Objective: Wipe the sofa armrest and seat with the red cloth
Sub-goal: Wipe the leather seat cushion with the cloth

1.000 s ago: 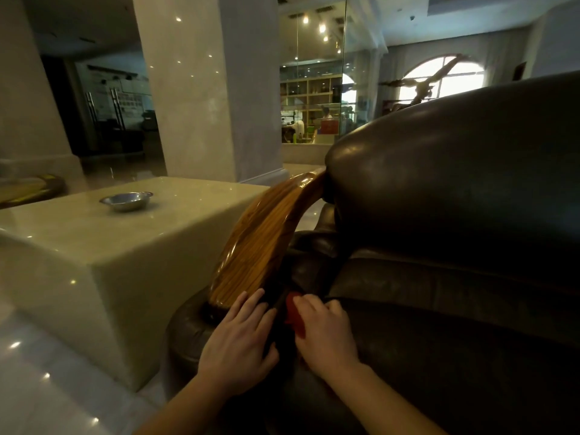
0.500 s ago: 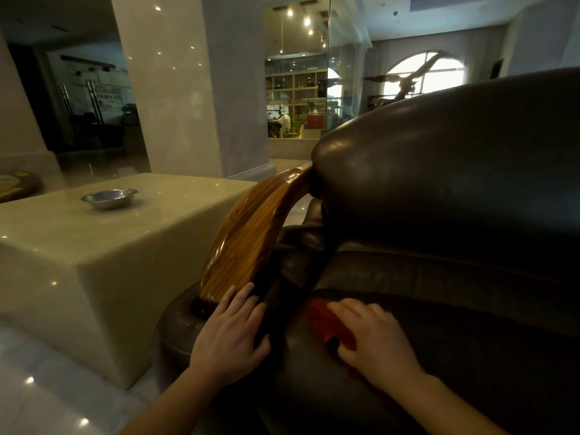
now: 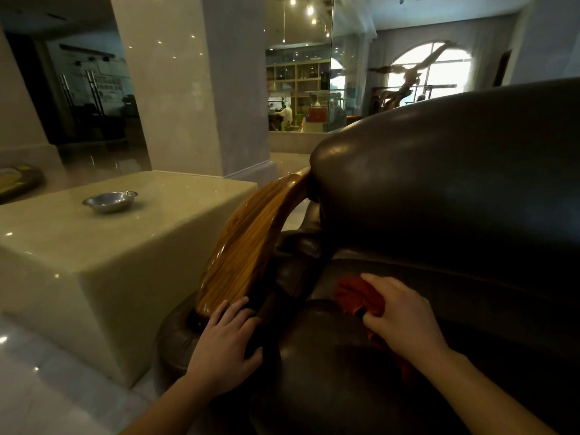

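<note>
Centrally, the right hand [image 3: 405, 318] closed its fingers [image 3: 381, 282] on the red cloth [image 3: 357, 296], pressing it onto the dark leather seat [image 3: 329, 350] beside the armrest. The bunched cloth ran lengthwise from 11 toward 5 o'clock. The left hand [image 3: 224, 343] lay flat, fingers spread, at the foot of the wooden armrest [image 3: 248, 249]. At 9 o'clock stood a marble block [image 3: 94, 246] bearing a metal bowl [image 3: 110, 200]; a pillar [image 3: 188, 83] rose at 11 o'clock.

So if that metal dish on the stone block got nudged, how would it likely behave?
The metal dish looks shallow and thin-walled, so it is probably light. It sits on the polished top of the stone block, which shows reflections, so it would likely slide rather than tip. Its low, wide shape makes rolling unlikely.
</note>
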